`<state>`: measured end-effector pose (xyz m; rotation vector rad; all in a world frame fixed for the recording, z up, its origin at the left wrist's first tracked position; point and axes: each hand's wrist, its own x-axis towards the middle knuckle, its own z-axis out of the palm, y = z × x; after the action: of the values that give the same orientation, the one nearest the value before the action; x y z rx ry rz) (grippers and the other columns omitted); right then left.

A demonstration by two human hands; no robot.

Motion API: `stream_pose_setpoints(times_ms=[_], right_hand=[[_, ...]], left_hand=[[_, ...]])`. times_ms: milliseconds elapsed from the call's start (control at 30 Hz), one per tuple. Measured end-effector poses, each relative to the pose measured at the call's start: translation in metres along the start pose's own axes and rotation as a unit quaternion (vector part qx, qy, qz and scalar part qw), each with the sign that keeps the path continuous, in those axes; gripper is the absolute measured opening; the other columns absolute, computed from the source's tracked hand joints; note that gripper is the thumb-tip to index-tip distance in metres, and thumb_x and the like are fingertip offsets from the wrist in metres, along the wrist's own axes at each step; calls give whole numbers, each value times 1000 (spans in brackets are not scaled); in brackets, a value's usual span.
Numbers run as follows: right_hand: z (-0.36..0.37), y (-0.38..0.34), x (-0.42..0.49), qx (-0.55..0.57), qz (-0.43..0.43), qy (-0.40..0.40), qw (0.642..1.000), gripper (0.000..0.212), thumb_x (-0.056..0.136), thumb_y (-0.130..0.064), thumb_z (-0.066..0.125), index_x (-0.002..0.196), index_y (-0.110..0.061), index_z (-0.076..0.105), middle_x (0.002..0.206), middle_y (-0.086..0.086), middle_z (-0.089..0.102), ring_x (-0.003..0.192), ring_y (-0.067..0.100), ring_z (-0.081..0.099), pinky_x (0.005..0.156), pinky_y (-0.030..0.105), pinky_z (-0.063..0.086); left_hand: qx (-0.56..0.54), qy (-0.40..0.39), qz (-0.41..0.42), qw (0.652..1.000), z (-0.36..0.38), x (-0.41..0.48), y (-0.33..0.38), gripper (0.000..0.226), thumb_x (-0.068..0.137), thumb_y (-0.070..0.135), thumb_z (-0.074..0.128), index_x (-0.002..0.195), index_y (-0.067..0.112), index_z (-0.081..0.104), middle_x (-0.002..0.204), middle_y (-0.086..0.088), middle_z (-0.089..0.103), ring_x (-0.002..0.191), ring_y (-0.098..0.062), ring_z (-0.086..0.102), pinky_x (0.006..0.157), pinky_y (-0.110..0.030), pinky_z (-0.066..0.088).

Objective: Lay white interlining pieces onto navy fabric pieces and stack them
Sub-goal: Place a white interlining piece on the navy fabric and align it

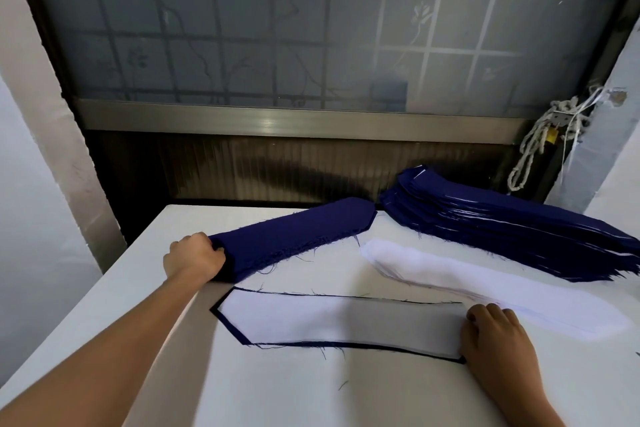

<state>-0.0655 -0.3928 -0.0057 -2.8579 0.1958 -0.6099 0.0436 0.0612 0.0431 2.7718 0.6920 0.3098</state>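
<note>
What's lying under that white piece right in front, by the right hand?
A navy fabric piece: only its thin frayed border shows around the white interlining piece. The rest is covered, and the right hand hides the right end.

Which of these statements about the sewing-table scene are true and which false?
1. The left hand grips a pile of navy fabric pieces by its end. True.
2. The right hand hovers in the air. False: it rests on the flat white interlining piece.
3. A tall layered navy-and-white stack sits far right. True.
4. The loose white interlining pile lies left of the left hand. False: it lies right of it.
</note>
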Motion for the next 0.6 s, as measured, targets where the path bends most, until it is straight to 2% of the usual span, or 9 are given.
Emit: stream_pose_setpoints(times_ms=[200,333,400,500,600], right_hand=[[0,0,0,3,0,4,1000,14,76,0,69,70,-6,58,69,9,56,71,33,50,59,40,46],[1,1,0,3,-4,7,1000,15,75,0,70,70,-7,58,68,8,56,70,32,50,58,39,45],[1,2,0,5,-4,8,1000,16,75,1,70,69,-7,58,68,8,56,70,32,50,58,39,45],[3,2,0,3,-10,12,1000,18,73,2,71,68,-8,57,66,7,55,67,32,49,56,38,45],[3,2,1,1,-15,20,1000,19,73,3,72,68,-8,57,65,7,54,66,32,49,56,37,43]], left_hand=[[138,-3,21,990,8,2,12,19,94,24,53,107,16,63,105,-5,68,104,-25,57,73,-30,38],[184,-24,56,981,9,4,10,18,93,22,51,106,16,63,106,-2,67,107,-24,54,73,-28,37],[190,-23,84,978,11,1,10,18,90,20,51,103,15,62,108,-2,66,107,-24,52,77,-28,39],[214,-4,132,968,15,-6,9,27,86,21,52,111,12,59,117,-6,58,111,-26,47,90,-31,40],[168,-38,146,974,14,-2,3,29,90,20,48,116,13,58,127,-8,48,119,-28,41,100,-35,37]])
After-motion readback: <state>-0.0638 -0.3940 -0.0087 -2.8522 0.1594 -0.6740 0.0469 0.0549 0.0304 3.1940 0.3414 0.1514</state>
